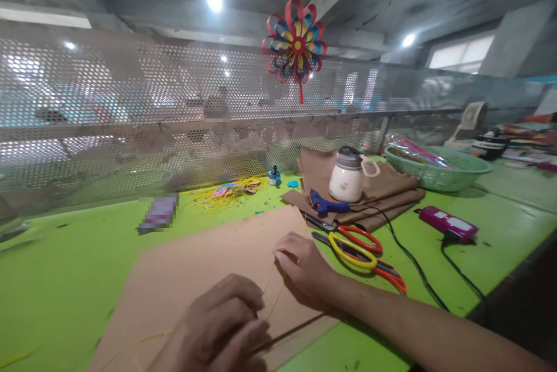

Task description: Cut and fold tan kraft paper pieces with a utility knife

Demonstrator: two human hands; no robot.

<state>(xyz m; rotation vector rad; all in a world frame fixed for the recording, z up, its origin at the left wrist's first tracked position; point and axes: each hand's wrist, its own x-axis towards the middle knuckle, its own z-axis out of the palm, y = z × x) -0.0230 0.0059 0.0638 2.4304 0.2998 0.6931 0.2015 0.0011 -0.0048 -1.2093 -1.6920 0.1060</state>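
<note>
Over the brown paper sheet point(195, 262) on the green table, my left hand point(221, 320) has its fingers curled together near the front edge. Whatever it may grip is hidden. My right hand point(298, 262) reaches in from the right with thumb and fingertips pinched on a thin yellow strand point(274, 305). That strand runs down from the pinch towards my left hand. Another short yellow strand point(155, 335) lies on the paper left of my left hand. Scissors with yellow handles point(352, 253) and red-handled scissors point(361, 238) lie just beyond my right forearm.
A blue glue gun point(328, 203) with a black cord and a white bottle point(346, 180) rest on folded brown material point(391, 183). A green basket point(439, 169), purple power strip point(448, 225) and yellow scraps point(230, 192) surround the work area. Perforated metal screen point(174, 99) stands behind.
</note>
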